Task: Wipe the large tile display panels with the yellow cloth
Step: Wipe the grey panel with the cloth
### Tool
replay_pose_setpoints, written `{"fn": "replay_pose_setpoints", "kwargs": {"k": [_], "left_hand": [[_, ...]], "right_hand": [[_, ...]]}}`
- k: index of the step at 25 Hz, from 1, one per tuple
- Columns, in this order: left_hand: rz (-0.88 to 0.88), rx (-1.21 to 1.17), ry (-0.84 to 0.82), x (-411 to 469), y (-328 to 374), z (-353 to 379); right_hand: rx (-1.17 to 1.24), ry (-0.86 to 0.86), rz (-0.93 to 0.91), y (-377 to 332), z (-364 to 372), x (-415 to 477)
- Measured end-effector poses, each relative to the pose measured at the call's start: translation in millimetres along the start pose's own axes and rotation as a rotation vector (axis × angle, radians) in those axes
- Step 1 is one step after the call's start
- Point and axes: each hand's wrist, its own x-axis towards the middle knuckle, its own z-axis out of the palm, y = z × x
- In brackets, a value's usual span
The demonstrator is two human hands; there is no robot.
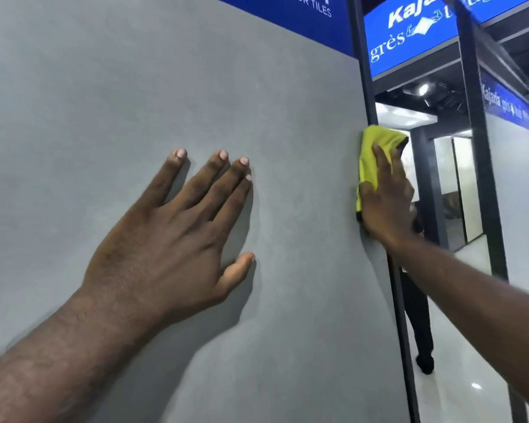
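Note:
A large grey tile display panel (135, 87) fills most of the view, standing upright. My left hand (177, 236) lies flat on it with fingers spread and straight, near the panel's middle. The yellow cloth (371, 157) sits at the panel's right edge, against the dark frame. My right hand (385, 199) presses the cloth to that edge with fingers laid over it. Part of the cloth is hidden under the hand.
A dark metal frame post (400, 315) runs down the panel's right edge. Blue brand signs (409, 35) hang above. Beyond the post, a person in dark trousers (422, 325) stands on a glossy white floor (458, 361), with another dark post (483, 178) further right.

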Motion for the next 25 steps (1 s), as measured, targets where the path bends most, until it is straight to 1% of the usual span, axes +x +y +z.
{"fn": "replay_pose_setpoints", "kwargs": {"k": [1,3,5,6,7,8,10,11,12,13,14,16,17,18,19,20,21,22,23,24,25], "left_hand": [[0.005,-0.006,0.009,-2.1,1.7,1.2],[-0.005,-0.002,0.016,-2.8,2.8,2.6],[-0.011,-0.004,0.008,-0.6,5.1,2.3],[-0.018,-0.006,0.004,-0.9,6.1,1.9],[-0.023,-0.005,0.006,-1.8,6.8,2.0],[-0.026,-0.003,0.008,-2.6,7.2,1.9],[-0.032,0.007,0.002,-4.2,7.9,1.8],[-0.032,0.012,0.0,-5.0,8.8,2.2],[-0.034,0.015,-0.001,-6.5,9.9,3.2],[-0.036,0.015,0.0,-7.5,10.7,3.8],[-0.038,0.007,0.002,-6.3,11.7,4.0],[-0.051,-0.017,0.003,-5.4,14.7,3.4],[-0.057,-0.023,0.005,-6.4,15.3,3.3],[-0.062,-0.027,0.007,-6.3,15.4,4.3],[-0.064,-0.026,0.007,-4.9,14.7,5.7],[-0.064,-0.022,0.0,-4.7,14.9,6.3],[-0.062,-0.019,-0.007,-5.6,15.1,6.1],[-0.061,-0.013,-0.009,-6.2,14.6,6.1],[-0.06,-0.007,-0.007,-6.5,13.7,5.3],[-0.054,-0.006,-0.007,-6.4,13.7,3.8],[-0.045,-0.007,-0.011,-6.1,14.9,3.0]], "right_hand": [[-0.024,-0.009,-0.029,6.1,8.1,-25.2],[0.021,-0.068,-0.18,3.5,9.1,-41.0],[0.04,-0.072,-0.363,-7.2,1.1,-10.4],[0.015,-0.056,-0.407,-4.6,0.6,4.9],[0.005,-0.02,-0.391,6.3,0.3,16.2],[0.024,0.017,-0.315,20.8,2.1,16.8],[0.034,0.053,-0.078,46.3,16.5,-23.4],[0.014,0.048,-0.045,52.0,25.7,-55.6],[-0.003,0.028,-0.073,54.2,35.1,-83.8],[0.026,-0.014,-0.145,48.1,37.1,-98.0],[0.063,-0.046,-0.248,38.0,33.0,-94.2],[0.05,-0.073,-0.444,16.3,19.9,-52.3],[0.054,-0.067,-0.452,12.7,13.0,-29.5],[0.095,-0.051,-0.346,15.5,9.3,-13.1],[0.159,-0.035,-0.142,21.8,11.1,-12.2],[0.188,-0.028,0.075,28.4,18.6,-29.9],[0.182,-0.031,0.181,31.5,26.5,-61.1],[0.146,-0.052,0.165,29.5,33.7,-95.0],[0.136,-0.1,0.102,23.5,37.1,-118.1],[0.177,-0.15,0.029,14.3,33.9,-124.5],[0.218,-0.165,-0.071,5.6,27.9,-113.8]]}}
